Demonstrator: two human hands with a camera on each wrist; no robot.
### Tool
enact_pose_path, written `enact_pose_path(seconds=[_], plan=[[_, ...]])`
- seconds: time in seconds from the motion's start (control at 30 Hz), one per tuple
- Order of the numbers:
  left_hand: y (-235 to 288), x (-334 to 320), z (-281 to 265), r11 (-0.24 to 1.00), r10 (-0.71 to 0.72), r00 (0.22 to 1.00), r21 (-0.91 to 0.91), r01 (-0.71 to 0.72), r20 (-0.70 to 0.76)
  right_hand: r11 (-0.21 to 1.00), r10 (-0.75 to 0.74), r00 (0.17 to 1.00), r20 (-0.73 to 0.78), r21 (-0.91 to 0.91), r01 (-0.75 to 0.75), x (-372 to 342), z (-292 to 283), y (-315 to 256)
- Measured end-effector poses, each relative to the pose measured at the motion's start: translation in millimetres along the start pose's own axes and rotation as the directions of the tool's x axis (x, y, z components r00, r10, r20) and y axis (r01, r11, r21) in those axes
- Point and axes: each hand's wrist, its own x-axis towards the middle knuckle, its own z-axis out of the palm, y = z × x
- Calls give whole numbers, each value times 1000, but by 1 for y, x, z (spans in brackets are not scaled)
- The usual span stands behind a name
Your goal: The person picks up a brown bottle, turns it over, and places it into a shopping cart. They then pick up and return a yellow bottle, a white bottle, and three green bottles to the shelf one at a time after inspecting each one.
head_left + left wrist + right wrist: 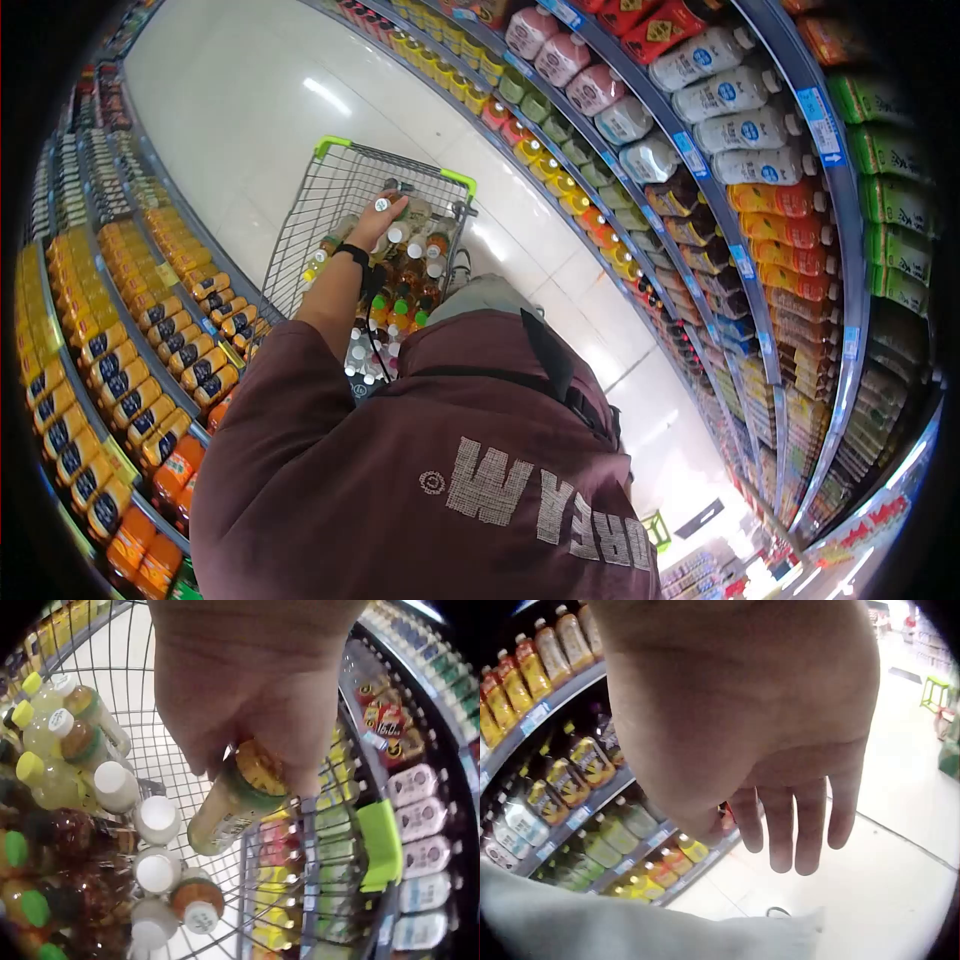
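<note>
My left hand (pixel 374 222) reaches over the wire shopping cart (pixel 322 150). It grips a bottle (pixel 234 810) of amber drink near its top, with a green-edged pale label. In the left wrist view, that bottle hangs tilted between the left fingers and thumb, over the mesh. Close beside it stand white-capped bottles (pixel 157 871) and an amber bottle (pixel 199 900) with a pale cap. My right hand (pixel 757 727) shows only in the right wrist view. Its fingers hang down nearly straight, holding nothing, over the pale floor.
More bottles (pixel 400 305) crowd the cart's near end, some with green caps. Yellow-capped bottles (pixel 52 784) stand along one side. Drink shelves (pixel 755 190) run along the right, and another shelf (pixel 130 370) of orange bottles lines the left. A green stool (pixel 934 691) stands farther off.
</note>
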Motion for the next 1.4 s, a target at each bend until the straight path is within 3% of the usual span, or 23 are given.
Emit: enact_pose_path(seconds=[0.03,0.1,0.13,0.17,0.23,0.3,0.4,0.5,0.57,0.6,0.63,0.67,0.7,0.73,0.8,0.9,0.97,1.03,1.1,1.17,1.23,1.3,1.4], plan=[[-16,18,-2,1000,-13,1000,10,13,26,999,20,1000,-2,45,-20,-10,6,4],[-41,45,0,890,68,991,442,-112,115,977,-73,994,-87,195,89,-3,2,-14],[-39,39,6,844,47,988,523,-117,145,964,-18,992,-129,261,51,-3,3,-31],[-39,33,11,842,38,984,525,-124,172,946,38,985,-170,324,20,-8,2,-53],[-43,29,20,627,55,957,736,-256,286,957,17,977,-212,287,46,-25,5,-98],[-80,49,22,624,86,919,698,-351,385,962,-26,977,-213,262,82,-31,6,-106],[-77,47,34,367,-134,973,922,-126,187,981,3,985,-170,192,30,-38,13,-100],[-36,20,31,340,-181,969,936,-96,165,980,44,989,-140,198,-16,-42,20,-71],[-83,54,6,404,-79,914,851,-335,397,985,61,994,-95,167,-45,-44,26,-61],[-68,50,-4,489,-79,827,745,-454,557,975,139,987,-83,183,-123,-31,26,-38],[-94,53,-6,483,74,875,751,-451,478,968,110,994,3,227,-108,-22,23,-16],[-62,37,-2,601,143,757,552,-578,637,936,-77,996,37,348,59,-13,21,11],[-75,47,-4,506,236,701,531,-680,673,958,73,997,4,277,-71,-16,21,-8],[-71,38,5,516,126,819,668,-536,560,978,60,995,-81,203,-42,-21,24,-36],[-101,63,4,476,136,828,697,-536,544,990,12,982,-191,138,15,-38,10,-87],[-97,65,14,240,39,897,867,-436,440,972,-201,905,-375,34,231,-35,-36,-157],[-85,41,21,452,187,942,827,-334,278,816,-572,590,-571,-323,479,-38,-84,-201],[-108,48,19,292,338,910,893,-343,239,744,-590,387,-708,-292,601,-81,-115,-286],[-136,72,13,24,336,863,912,-410,379,587,-618,81,-782,-391,709,-110,-151,-345],[-119,38,16,151,512,790,870,-469,336,459,-615,-108,-781,-465,757,-137,-189,-390],[-105,5,26,376,585,791,804,-460,179,331,-579,-200,-790,-453,828,-153,-222,-428],[-96,-26,36,521,611,790,722,-456,59,306,-561,-353,-749,-584,752,-156,-254,-459],[-90,-81,57,552,670,742,655,-517,20,317,-498,-356,-790,-548,774,-152,-287,-497]])
